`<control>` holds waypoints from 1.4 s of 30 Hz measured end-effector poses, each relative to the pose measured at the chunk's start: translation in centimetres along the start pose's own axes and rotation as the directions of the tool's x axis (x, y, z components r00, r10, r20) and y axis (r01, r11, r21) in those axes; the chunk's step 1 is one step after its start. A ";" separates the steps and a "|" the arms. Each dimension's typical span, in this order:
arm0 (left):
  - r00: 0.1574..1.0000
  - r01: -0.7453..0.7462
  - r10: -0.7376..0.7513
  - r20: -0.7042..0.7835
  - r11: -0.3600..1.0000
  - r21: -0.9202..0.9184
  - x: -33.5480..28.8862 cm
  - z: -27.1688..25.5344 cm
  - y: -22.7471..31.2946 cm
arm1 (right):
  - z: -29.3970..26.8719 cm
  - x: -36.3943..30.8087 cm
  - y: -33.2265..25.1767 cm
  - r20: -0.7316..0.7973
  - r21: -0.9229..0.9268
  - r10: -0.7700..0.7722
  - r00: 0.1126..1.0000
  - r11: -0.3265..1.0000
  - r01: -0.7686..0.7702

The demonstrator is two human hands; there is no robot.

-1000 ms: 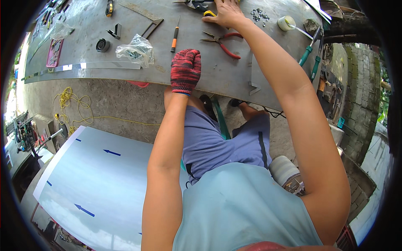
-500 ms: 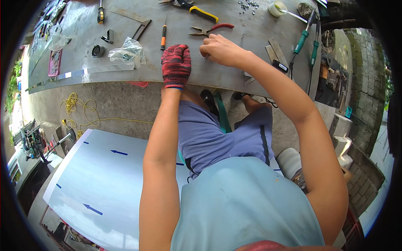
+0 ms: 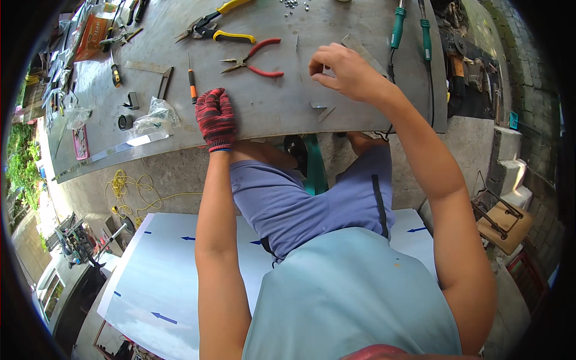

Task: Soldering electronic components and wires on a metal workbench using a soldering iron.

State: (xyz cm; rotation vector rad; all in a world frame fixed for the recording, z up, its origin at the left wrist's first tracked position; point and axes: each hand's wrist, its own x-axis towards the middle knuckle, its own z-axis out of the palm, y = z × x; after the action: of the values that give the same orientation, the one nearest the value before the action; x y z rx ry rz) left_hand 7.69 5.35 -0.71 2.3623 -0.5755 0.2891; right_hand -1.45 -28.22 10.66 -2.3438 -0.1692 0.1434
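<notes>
My left hand, in a red and black knit glove, rests near the table's front edge. Its fingers are curled closed and hide whatever they may hold. Just beyond it lies a screwdriver with an orange and black handle. My bare right hand hovers over the table with loosely bent fingers, thumb apart, and nothing visible between them. Left of it, red-handled long-nose pliers lie with handles spread. Small metal strips lie nearer the edge, and a flat metal bar lies partly behind my right hand.
Yellow-and-black snips and small metal bits lie farther back. Soldering irons with green handles stand to the right, their cords running forward. A plastic bag, black tape roll and metal square occupy the left.
My right hand has left the red-handled pliers and moved right. The pliers now lie free, with handles spread. The whole view has shifted; my left hand stays closed near the screwdriver.
</notes>
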 end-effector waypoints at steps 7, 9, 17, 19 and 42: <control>0.993 0.103 -0.104 0.047 0.995 0.011 0.2 0.4 0.1 | 4.6 -2.5 4.2 0.183 -0.007 -0.051 0.982 0.999 0.053; 0.998 0.049 -0.051 0.038 0.998 0.047 0.2 0.4 -0.2 | 5.1 -2.7 4.5 0.185 0.025 -0.052 0.981 0.999 0.049; 0.998 0.058 -0.059 0.037 0.997 0.045 -0.1 0.6 -0.2 | 5.8 -2.6 5.6 0.157 0.055 -0.096 0.983 0.995 0.089; 0.997 0.075 -0.076 0.033 0.996 0.045 -0.2 0.5 -0.4 | 5.8 -2.5 5.5 0.162 0.046 -0.100 0.982 0.994 0.094; 0.466 0.751 -0.392 0.793 0.650 -0.120 0.1 2.6 12.5 | -11.3 -12.1 15.9 -0.799 0.379 0.482 0.359 0.868 -0.322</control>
State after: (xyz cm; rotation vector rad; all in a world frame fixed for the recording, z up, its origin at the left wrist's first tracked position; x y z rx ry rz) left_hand 1.98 -4.81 4.49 1.9492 -0.0580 -1.0539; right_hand -10.40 -49.21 7.83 -1.9398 0.9355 -0.8163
